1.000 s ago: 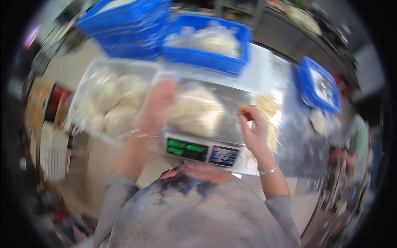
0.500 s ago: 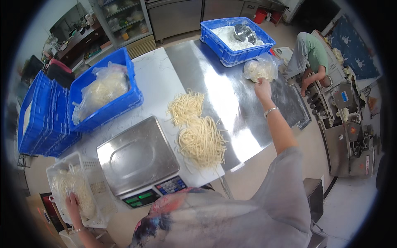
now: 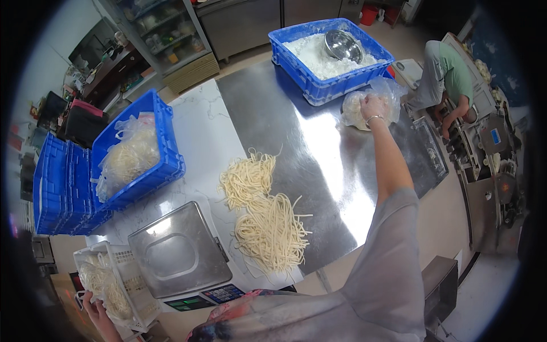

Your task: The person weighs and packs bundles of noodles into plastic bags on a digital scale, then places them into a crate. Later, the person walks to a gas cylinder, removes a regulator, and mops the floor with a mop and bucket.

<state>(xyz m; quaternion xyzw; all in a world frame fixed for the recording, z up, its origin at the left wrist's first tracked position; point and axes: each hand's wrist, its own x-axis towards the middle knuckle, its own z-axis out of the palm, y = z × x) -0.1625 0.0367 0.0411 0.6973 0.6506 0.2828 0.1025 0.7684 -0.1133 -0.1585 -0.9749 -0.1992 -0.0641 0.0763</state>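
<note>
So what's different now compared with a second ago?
A second ago both hands were at the scale, around a bag on its pan. Now the pan is bare, the right hand rests on a clear bag across the steel table, and the left hand holds the white basket. Since half a second ago, little differs.

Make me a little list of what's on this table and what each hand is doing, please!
right hand: reaches far across, resting on a clear bag of noodles
left hand: at the edge of a white basket with bagged noodles
table: shiny metal
loose noodles: two piles mid-table
scale: metal pan with nothing on it
blue crate: white flour and a metal bowl
other person: bent over at the far right
</note>
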